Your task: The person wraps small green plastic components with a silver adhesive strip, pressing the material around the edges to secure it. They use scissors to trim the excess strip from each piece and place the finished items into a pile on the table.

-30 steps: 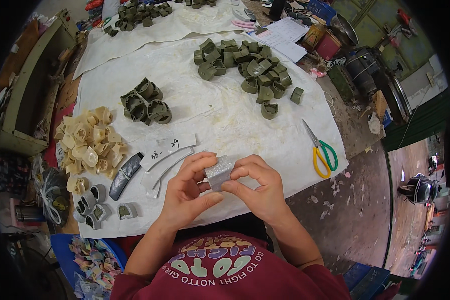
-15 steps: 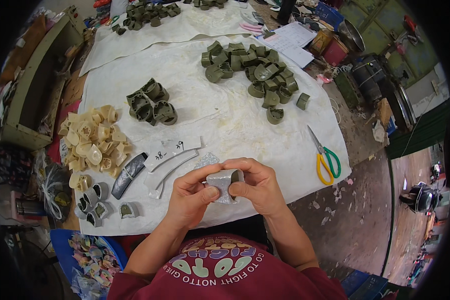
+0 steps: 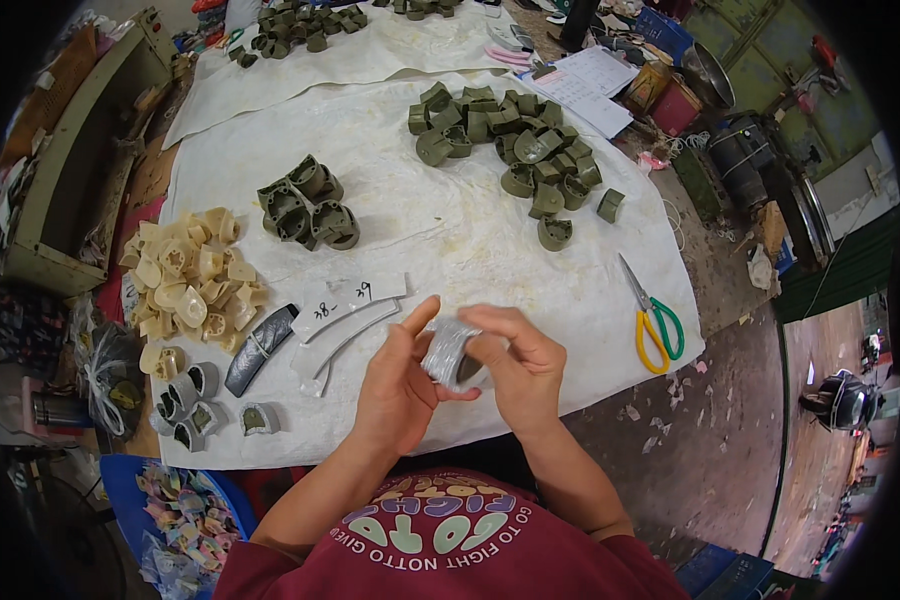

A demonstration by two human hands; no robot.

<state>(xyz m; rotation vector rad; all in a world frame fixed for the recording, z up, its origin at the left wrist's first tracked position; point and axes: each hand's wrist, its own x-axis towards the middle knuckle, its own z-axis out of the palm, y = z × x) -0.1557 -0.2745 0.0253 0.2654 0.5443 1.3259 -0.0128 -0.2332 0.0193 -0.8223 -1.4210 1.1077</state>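
Observation:
Between my hands is a block-shaped shoe heel (image 3: 450,352) in silver glittery covering, tilted, its dark hollow end toward me. My right hand (image 3: 523,372) grips it from the right with thumb and fingers, slightly blurred. My left hand (image 3: 398,385) cups it from the left, thumb raised and fingers passing underneath. To the left lie pale curved strips (image 3: 348,325) and a dark strip bundle (image 3: 260,350) tied round its middle. Several silver-covered heels (image 3: 192,395) stand at the table's near left, with another silver-covered heel (image 3: 259,419) apart from them.
Bare olive heels form a small cluster (image 3: 310,205) and a larger pile (image 3: 545,150) farther off. Cream heels (image 3: 192,275) are heaped at left. Scissors (image 3: 653,325) with yellow and green handles lie at right. A blue bin (image 3: 120,490) of scraps stands below the table's left edge.
The silver-covered heel has been turned and tilted in my hands. My left thumb has lifted off its front, and my right fingers have shifted over its top.

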